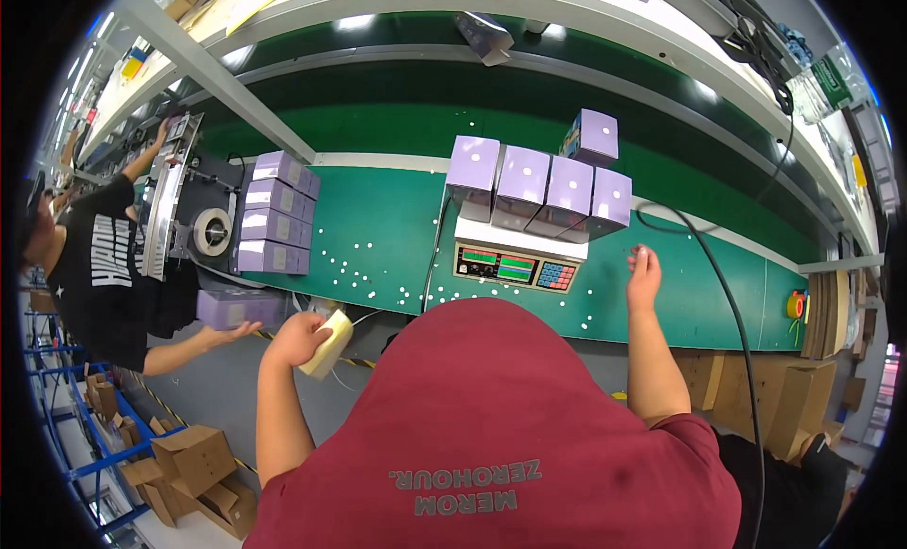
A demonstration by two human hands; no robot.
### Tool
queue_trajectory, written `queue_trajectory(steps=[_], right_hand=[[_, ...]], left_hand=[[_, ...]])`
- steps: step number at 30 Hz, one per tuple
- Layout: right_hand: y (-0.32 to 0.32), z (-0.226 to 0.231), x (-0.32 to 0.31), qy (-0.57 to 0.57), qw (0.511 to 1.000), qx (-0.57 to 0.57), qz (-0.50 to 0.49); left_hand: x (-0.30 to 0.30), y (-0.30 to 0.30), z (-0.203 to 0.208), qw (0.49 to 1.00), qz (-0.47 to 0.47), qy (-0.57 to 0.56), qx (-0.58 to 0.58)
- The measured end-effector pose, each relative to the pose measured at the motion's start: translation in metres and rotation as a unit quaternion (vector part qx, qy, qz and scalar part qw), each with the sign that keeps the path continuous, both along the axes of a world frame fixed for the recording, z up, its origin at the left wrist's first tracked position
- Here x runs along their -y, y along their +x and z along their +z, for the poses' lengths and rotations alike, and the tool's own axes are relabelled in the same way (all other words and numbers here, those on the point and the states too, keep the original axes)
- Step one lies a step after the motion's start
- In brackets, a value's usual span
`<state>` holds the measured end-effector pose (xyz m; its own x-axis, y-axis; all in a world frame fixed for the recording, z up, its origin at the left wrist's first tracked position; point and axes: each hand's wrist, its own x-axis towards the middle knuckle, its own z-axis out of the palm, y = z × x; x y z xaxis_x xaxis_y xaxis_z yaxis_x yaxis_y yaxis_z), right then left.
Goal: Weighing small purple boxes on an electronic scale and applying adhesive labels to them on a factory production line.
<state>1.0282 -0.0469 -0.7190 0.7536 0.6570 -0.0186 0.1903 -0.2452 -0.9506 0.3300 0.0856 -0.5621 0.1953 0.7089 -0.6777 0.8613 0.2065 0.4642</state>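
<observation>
Yellow block in the left hand, lilac boxes near the right

The left hand is clamped on a pale yellow block, held tilted just off the table's near edge. The right hand is raised over the table, its thumb and fingertips drawn together (whether something tiny is pinched there, I cannot tell).

Just beyond the left hand, a co-worker's hand supports a lilac box. Past that stand stacked lilac boxes and a machine with a tape roll. White dots lie scattered over the green table. A black cable loops down past the right hand, between it and a yellow tape roll at the table's far right. A shelf frame spans the upper side, its slanting post left of the boxes.

The row of four lilac boxes sits on a weighing scale, to the left of the right hand and slightly farther out, its rightmost box near the fingertips. A single lilac box stands behind that row. The yellow block lies well to the row's left, inside the left hand's grip.
</observation>
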Motion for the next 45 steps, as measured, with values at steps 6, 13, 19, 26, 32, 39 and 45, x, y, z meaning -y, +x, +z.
queue_trajectory(steps=[6,13,19,26,32,39,45], right_hand=[[-0.04,0.023,0.004,0.071,0.995,0.067,0.036],[-0.087,0.081,-0.034,0.077,0.98,0.164,0.088],[-0.09,0.091,-0.029,0.07,0.982,0.148,0.097],[-0.098,0.091,-0.042,0.097,0.982,0.131,0.096],[-0.089,0.102,-0.041,0.074,0.993,0.075,0.056],[0.018,0.107,0.102,-0.005,0.993,0.114,-0.024],[0.121,0.111,0.142,-0.257,0.962,0.066,-0.061]], left_hand=[[-0.066,0.107,0.017,0.966,-0.186,0.106,0.142],[-0.123,0.213,0.038,0.929,-0.296,0.112,0.19],[-0.152,0.216,0.051,0.918,-0.354,0.067,0.166],[-0.147,0.234,0.019,0.948,-0.206,0.042,0.237],[-0.093,0.289,0.022,0.892,-0.294,0.07,0.335],[0.004,0.402,0.031,0.843,-0.244,-0.152,0.455],[0.044,0.553,-0.036,0.839,-0.12,-0.397,0.352]])
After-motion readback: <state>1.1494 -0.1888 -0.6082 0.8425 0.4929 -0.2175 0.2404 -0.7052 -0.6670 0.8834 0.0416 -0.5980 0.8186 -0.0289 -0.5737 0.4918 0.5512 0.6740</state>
